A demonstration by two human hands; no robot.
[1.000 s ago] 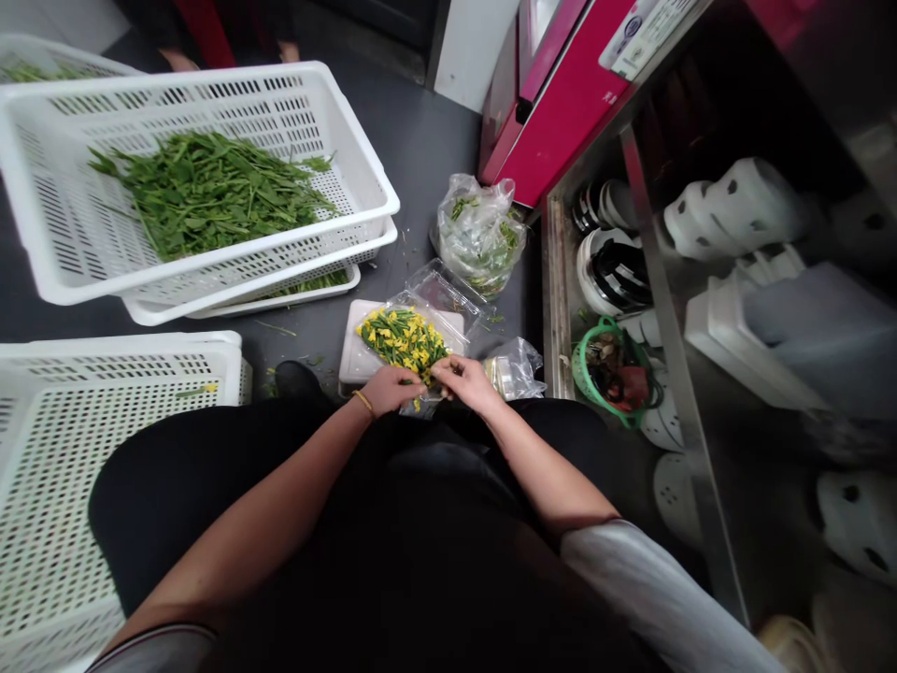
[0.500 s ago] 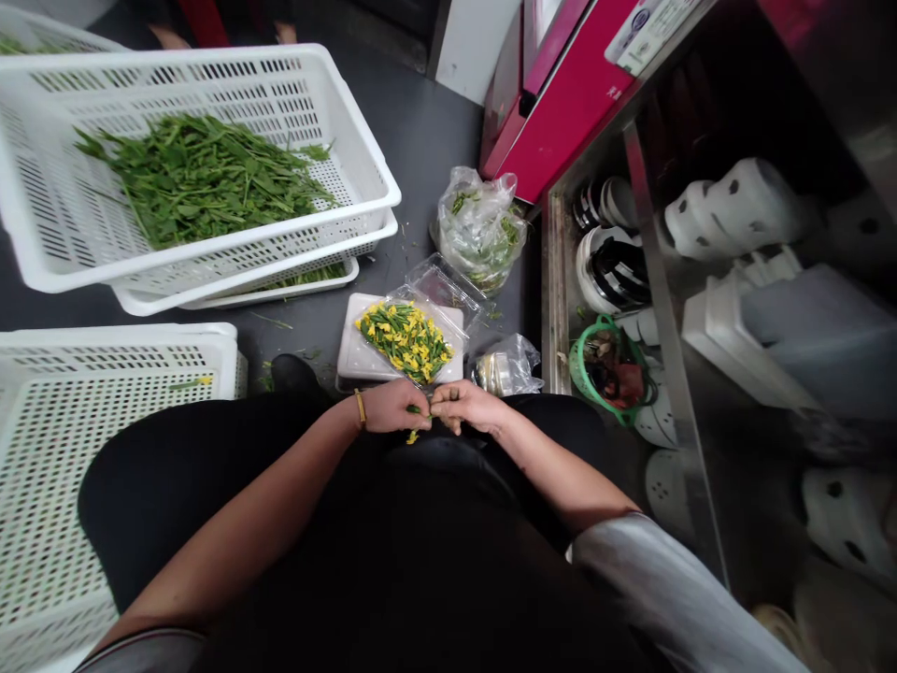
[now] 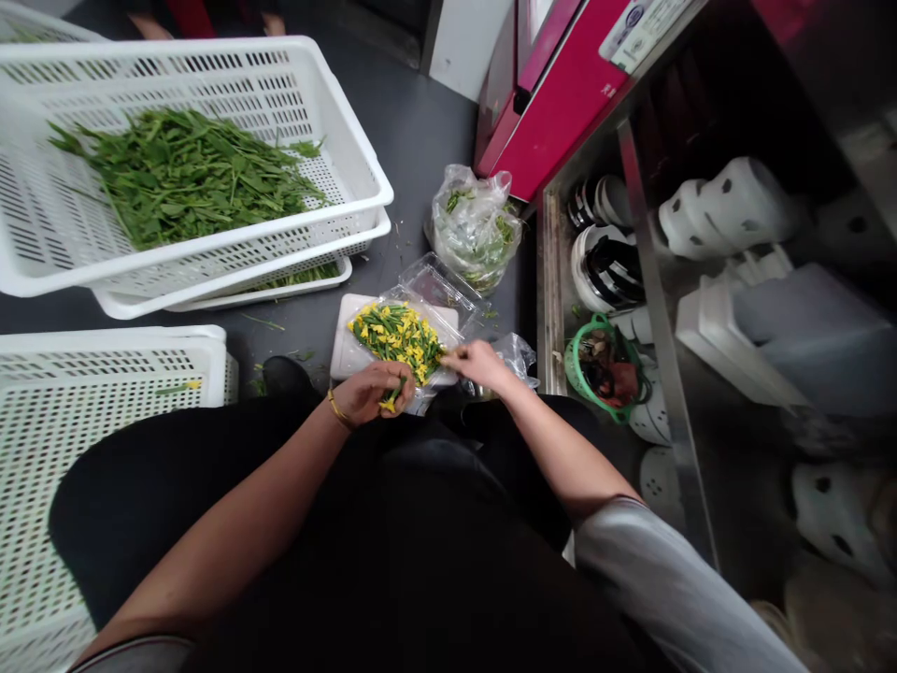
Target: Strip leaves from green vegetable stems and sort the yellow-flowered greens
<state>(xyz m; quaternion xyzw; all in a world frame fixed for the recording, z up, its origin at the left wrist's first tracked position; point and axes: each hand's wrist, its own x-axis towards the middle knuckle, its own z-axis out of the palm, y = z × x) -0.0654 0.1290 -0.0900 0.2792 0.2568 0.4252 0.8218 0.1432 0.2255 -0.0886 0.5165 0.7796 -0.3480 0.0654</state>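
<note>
My left hand, with a yellow band at the wrist, is curled round a green stem with yellow flowers, held just in front of my lap. My right hand reaches to the near right edge of a clear plastic box heaped with cut green stems and yellow flowers. Its fingertips are pressed together at the heap; what they hold, if anything, is too small to make out. The box lies on a pale flat-topped container, its clear lid folded back.
White crates stacked at left hold leafy green stems. Another white crate stands beside my left leg. A clear bag of greens sits beyond the box. At right are a steel shelf with dishes and a green basket.
My hands have come apart. The left has drawn back to the left with the flowering stem; the right has moved forward to the edge of the flower-filled box.
</note>
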